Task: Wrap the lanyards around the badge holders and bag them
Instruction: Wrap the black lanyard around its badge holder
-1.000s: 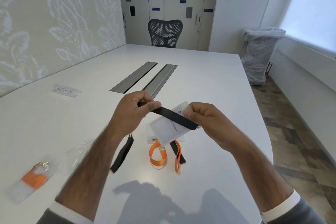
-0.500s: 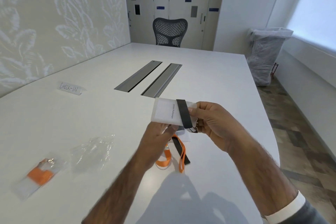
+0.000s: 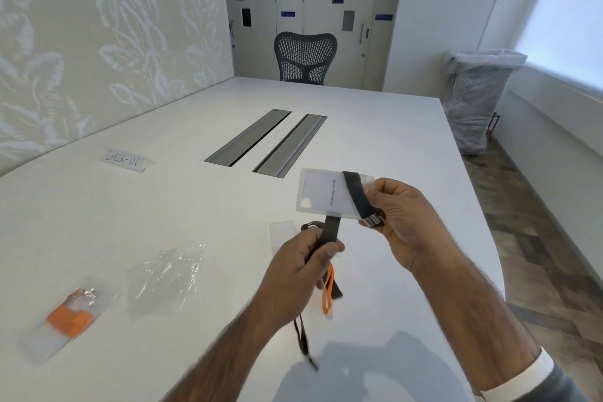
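My right hand (image 3: 401, 225) pinches the badge holder (image 3: 318, 194) at its clip end, thumb pinning one turn of the black lanyard (image 3: 354, 196). My left hand (image 3: 300, 268), at seven o'clock of the holder, grips the lanyard taut. If I slacken, I judge the turn slides off the slick sleeve. Both forearms are raised over the table (image 3: 195, 212), palms inward. The empty bag (image 3: 166, 274) lies at nine o'clock.

Matt black cloth lanyard (image 3: 354, 193), clear glossy plastic badge holder (image 3: 316, 193), shiny metal clip (image 3: 374, 222), smooth white table (image 3: 359, 127).
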